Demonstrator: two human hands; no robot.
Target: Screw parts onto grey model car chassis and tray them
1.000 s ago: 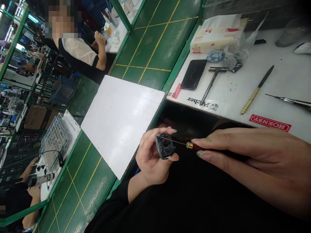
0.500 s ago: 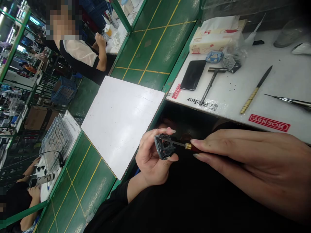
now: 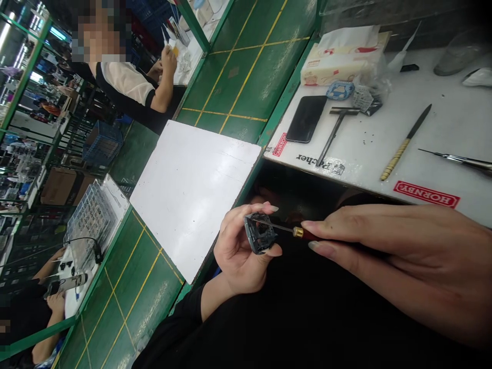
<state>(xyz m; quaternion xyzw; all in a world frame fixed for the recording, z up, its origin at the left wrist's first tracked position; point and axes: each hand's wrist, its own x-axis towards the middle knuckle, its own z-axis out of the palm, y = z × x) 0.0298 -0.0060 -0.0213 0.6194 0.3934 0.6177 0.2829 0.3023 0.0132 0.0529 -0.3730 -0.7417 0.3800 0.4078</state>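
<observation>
My left hand (image 3: 240, 248) is closed round a small dark grey moulded part (image 3: 258, 233), an openwork frame with gaps through it. The fingers curl over its upper side and the thumb presses from below. My right hand (image 3: 400, 261) pinches a thin-shafted tool (image 3: 298, 232) between thumb and fingertips. That tool has a brass collar and a dark red handle, mostly hidden by the fingers. Its narrow metal shaft points left and lies over the part's open side; I cannot tell exactly where the tip touches. Both hands are held in front of my black clothing, off the bench.
On the white bench lie a phone (image 3: 306, 119), a small hammer (image 3: 334, 133), a file with a wrapped handle (image 3: 405, 143), tweezers (image 3: 457, 160) and a tissue pack (image 3: 338, 59). A white board (image 3: 196, 195) lies to the left. Two co-workers sit beyond.
My hands, the part and the tool stay almost in place. The co-worker at the upper left has raised a hand, which now holds a thin white-tipped item.
</observation>
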